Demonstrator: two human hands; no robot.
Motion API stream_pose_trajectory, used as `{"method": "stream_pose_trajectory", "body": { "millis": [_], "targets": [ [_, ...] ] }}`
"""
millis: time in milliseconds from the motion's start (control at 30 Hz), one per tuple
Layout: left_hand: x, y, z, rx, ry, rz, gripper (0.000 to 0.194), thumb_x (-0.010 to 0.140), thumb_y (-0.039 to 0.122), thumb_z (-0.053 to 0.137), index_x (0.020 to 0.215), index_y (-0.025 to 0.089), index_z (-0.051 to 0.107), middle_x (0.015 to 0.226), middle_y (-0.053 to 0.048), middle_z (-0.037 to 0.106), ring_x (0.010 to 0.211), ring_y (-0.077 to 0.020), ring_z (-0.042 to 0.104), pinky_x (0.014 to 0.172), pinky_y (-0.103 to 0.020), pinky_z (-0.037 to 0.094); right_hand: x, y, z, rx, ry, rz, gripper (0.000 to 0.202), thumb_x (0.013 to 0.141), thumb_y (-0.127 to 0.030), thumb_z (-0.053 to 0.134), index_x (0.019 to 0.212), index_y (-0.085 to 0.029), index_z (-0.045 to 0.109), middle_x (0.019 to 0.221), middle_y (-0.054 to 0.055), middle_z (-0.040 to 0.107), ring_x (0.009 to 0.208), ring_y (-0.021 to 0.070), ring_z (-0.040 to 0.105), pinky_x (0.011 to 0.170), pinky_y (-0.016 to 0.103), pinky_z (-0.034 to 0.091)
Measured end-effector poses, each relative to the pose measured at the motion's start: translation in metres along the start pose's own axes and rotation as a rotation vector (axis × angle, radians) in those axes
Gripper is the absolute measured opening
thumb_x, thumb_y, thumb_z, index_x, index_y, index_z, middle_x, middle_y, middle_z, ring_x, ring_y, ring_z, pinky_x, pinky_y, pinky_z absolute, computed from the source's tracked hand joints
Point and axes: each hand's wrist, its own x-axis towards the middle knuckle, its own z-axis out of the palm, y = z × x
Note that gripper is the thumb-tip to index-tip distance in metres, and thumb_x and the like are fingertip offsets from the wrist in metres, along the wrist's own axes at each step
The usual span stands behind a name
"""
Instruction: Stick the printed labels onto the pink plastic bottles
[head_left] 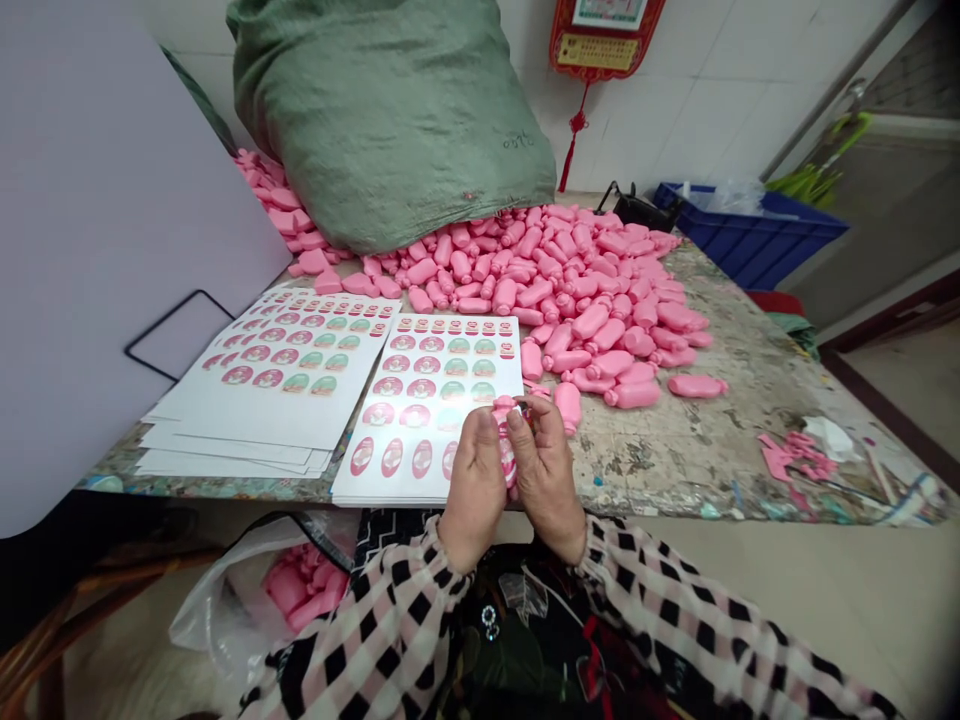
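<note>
Both hands meet at the table's front edge around a small pink plastic bottle (508,462), which carries a pink-and-white oval label on its face. My left hand (474,485) wraps its left side, thumb pointing up along it. On the other side my right hand (546,470) grips it, thumb laid against the front near the top. Fingers cover much of the bottle. Just left of the hands lies a stack of sticker sheets (442,495) with rows of pink and green labels. Behind them spreads a large pile of similar pink bottles (592,320).
Another fanned stack of sticker sheets (262,420) lies left. A green sack (390,120) leans over the pile. A blue crate (750,250) stands at the back right. Pink scraps (799,457) lie on the right. Below the table, a clear plastic bag (225,610) holds pink pieces.
</note>
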Motion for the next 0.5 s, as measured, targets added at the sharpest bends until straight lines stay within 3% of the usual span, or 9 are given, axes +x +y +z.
{"method": "stream_pose_trajectory", "body": {
  "millis": [100,167,233,300,367,500],
  "targets": [
    [-0.001,0.001,0.000,0.007,-0.029,-0.021,0.034,0.081,0.047,0.052,0.102,0.020,0.052,0.097,-0.003,0.058,0.089,-0.0141,0.056,0.082,-0.025,0.043,-0.004,-0.003,0.001,0.036,0.000,-0.021,0.024,0.090,-0.037,0.040,0.109,-0.024,0.048,0.105,0.004,0.057,0.094,0.0153,0.055,0.081,0.027,0.042],
    [-0.003,0.000,-0.002,-0.008,-0.065,-0.096,0.038,0.076,0.045,0.059,0.104,0.021,0.049,0.082,0.001,0.057,0.068,-0.0106,0.055,0.064,-0.021,0.046,-0.007,-0.003,0.002,0.049,0.000,-0.027,0.023,0.092,-0.035,0.038,0.110,-0.024,0.048,0.103,0.003,0.057,0.092,0.0142,0.054,0.080,0.026,0.042],
    [-0.005,0.001,-0.009,-0.056,-0.142,-0.200,0.040,0.078,0.047,0.056,0.108,0.022,0.047,0.063,0.006,0.051,0.046,-0.0071,0.045,0.044,-0.018,0.039,-0.004,-0.001,-0.001,0.043,-0.054,-0.013,0.023,0.092,-0.036,0.036,0.106,-0.024,0.051,0.096,0.002,0.058,0.085,0.0137,0.054,0.075,0.025,0.043],
    [-0.010,0.005,-0.021,-0.099,-0.185,-0.285,0.042,0.078,0.046,0.056,0.112,0.025,0.044,0.054,0.009,0.045,0.037,-0.0056,0.037,0.035,-0.016,0.030,0.004,0.004,-0.009,-0.009,-0.139,0.002,0.025,0.090,-0.039,0.038,0.096,-0.022,0.055,0.085,0.001,0.059,0.075,0.0137,0.054,0.068,0.025,0.042],
    [-0.018,0.010,-0.040,-0.103,-0.123,-0.338,0.046,0.073,0.043,0.063,0.112,0.026,0.044,0.054,0.009,0.045,0.038,-0.0052,0.038,0.034,-0.014,0.028,0.017,0.012,-0.024,-0.150,-0.150,-0.013,0.028,0.085,-0.045,0.046,0.088,-0.020,0.058,0.079,0.001,0.059,0.069,0.0144,0.052,0.063,0.026,0.041],
    [-0.042,0.015,-0.102,-0.019,0.188,-0.382,0.049,0.072,0.045,0.063,0.114,0.027,0.045,0.059,0.006,0.053,0.040,-0.0058,0.042,0.036,-0.014,0.032,0.040,0.033,-0.061,-0.637,0.012,-0.103,0.043,0.075,-0.053,0.055,0.101,-0.018,0.059,0.095,0.009,0.061,0.084,0.0218,0.054,0.072,0.033,0.041]
  ]
}}
